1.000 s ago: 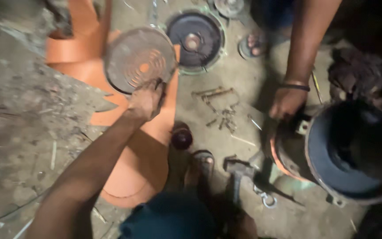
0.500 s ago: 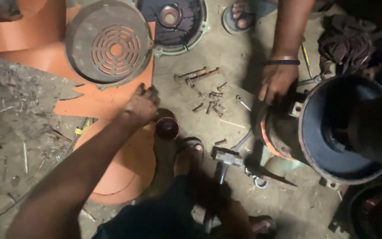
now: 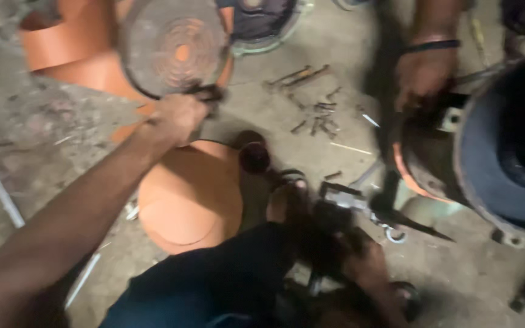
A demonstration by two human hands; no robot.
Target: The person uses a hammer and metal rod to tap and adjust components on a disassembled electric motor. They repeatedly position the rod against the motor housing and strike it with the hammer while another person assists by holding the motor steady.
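Gripping the lower rim of a round slotted metal cover (image 3: pixel 174 45), the left hand (image 3: pixel 177 118) has its fingers curled tight around the edge, and the cover stands tilted up off the floor, near the top of the head view. Behind it lie orange fan blades (image 3: pixel 80 54), and another orange blade (image 3: pixel 192 197) lies flat on the concrete floor (image 3: pixel 31 140) right below the left forearm. Over on the far side, the right hand (image 3: pixel 423 76), a dark band at its wrist, presses on the near edge of a big motor housing (image 3: pixel 487 158) lying on its side; the frame is blurred there, so I cannot tell whether that grip is closed around anything or just resting. Between the 2 hands, a scatter of bolts (image 3: pixel 311 100) sits loose on the floor, well apart from either hand. A small dark round cap (image 3: pixel 254 157) lies just beside the flat blade. Lower down, a wrench (image 3: pixel 350 200) lies near the person's foot (image 3: pixel 287 200). Another dark round part (image 3: pixel 262 18) shows at the top edge, cut off.
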